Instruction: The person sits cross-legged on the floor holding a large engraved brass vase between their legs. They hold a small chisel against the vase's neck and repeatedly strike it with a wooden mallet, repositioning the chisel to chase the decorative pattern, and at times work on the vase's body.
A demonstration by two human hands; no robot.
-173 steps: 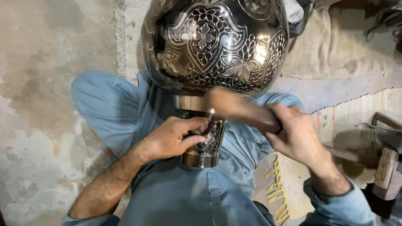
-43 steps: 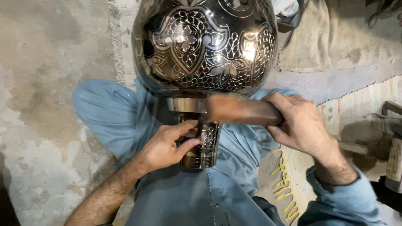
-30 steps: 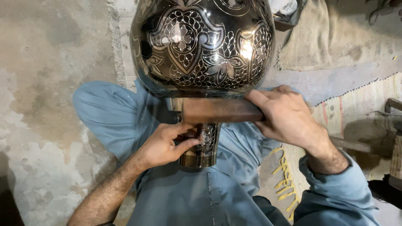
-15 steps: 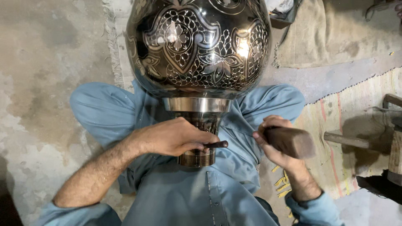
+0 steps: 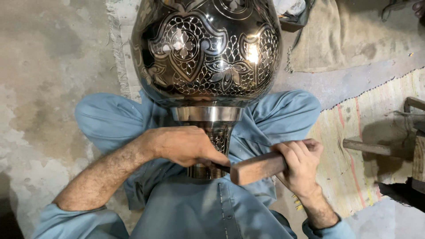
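Note:
A large dark metal vase [image 5: 208, 53] with engraved silver flower patterns rests across my lap, its narrow neck [image 5: 211, 141] pointing toward me. My left hand [image 5: 183, 146] lies over the neck, pinching a thin dark chisel [image 5: 219, 167] against it. My right hand [image 5: 300, 163] grips a wooden mallet block [image 5: 256, 168], whose end meets the chisel's tip end beside the neck. I sit cross-legged in light blue clothing [image 5: 186, 212].
Bare concrete floor [image 5: 48, 66] lies to the left. A striped woven mat [image 5: 354, 150] lies at right with a wooden-handled tool [image 5: 367, 147] on it. A beige cloth [image 5: 345, 35] lies behind the vase, with dark objects at the right edge.
The mallet, earlier held up against the vase's collar, swung away to the right and has now come down against the chisel. My left hand shifted over the neck; the vase turned slightly.

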